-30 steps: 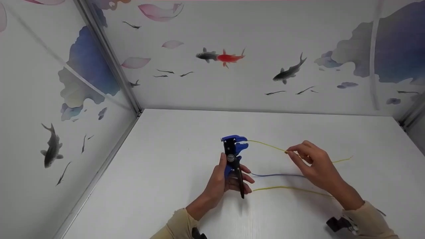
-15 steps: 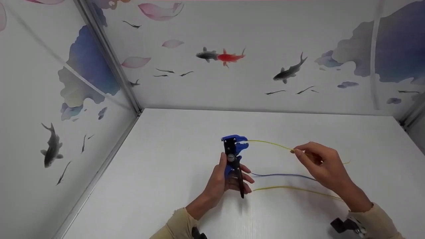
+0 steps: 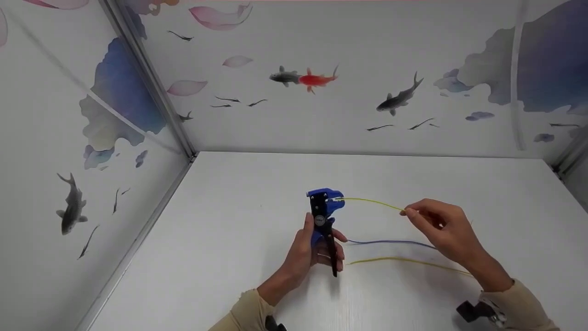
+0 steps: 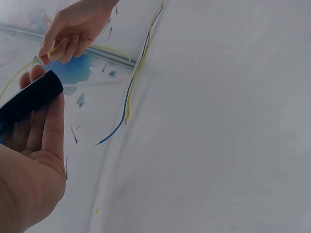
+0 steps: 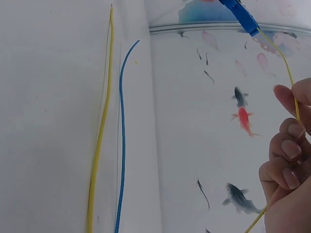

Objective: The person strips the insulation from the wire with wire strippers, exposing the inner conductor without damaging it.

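My left hand (image 3: 305,248) grips a blue and black wire stripper (image 3: 320,216), held upright with its head at the top. The stripper's blue jaws are together on the end of a thin yellow wire (image 3: 367,200). From there the wire bows across to my right hand (image 3: 443,230), whose thumb and fingertips pinch it. In the right wrist view the blue head (image 5: 243,17) shows at the top with the yellow wire (image 5: 284,60) running down into the fingers. The black handle (image 4: 31,99) lies across my left fingers in the left wrist view.
On the white table (image 3: 229,207) lie a blue wire (image 3: 390,241) and another yellow wire (image 3: 395,259), side by side, with bare tips at their left ends. A tiny yellow scrap (image 5: 136,62) is on the table. Printed white walls (image 3: 275,124) stand behind and at left.
The stripper's jaws have come together on the yellow wire as my left fingers squeezed the handle. My right hand moved slightly right along the wire earlier, then stayed nearly still.
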Demonstrator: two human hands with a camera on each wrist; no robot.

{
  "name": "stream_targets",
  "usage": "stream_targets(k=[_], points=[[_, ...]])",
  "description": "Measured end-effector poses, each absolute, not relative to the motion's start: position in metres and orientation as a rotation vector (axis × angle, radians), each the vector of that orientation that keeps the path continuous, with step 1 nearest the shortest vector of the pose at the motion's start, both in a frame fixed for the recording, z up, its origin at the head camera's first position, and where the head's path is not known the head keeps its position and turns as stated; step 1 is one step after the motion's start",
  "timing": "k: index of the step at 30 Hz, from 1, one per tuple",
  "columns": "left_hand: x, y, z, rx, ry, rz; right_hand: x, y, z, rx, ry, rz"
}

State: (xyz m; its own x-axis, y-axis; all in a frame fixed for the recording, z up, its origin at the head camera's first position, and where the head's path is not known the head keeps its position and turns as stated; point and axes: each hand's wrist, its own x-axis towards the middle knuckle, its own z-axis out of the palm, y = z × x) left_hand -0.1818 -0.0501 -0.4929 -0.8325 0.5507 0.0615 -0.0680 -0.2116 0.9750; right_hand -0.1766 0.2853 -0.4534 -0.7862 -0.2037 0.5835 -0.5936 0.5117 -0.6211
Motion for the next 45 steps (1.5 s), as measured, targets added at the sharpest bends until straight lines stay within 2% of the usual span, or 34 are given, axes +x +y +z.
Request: stream_targets(k=[22,45], points=[[-0.1792,-0.0505,-0.4904,0.673,1.683,2.104,-0.1740,0.2838,-0.4534,0.566,-2.377,1.273],[-0.1795,-0.0529,-0.4911,0.749,1.697,2.095,-0.1727,0.2823,-0.4537,0.660,-2.396,1.309]])
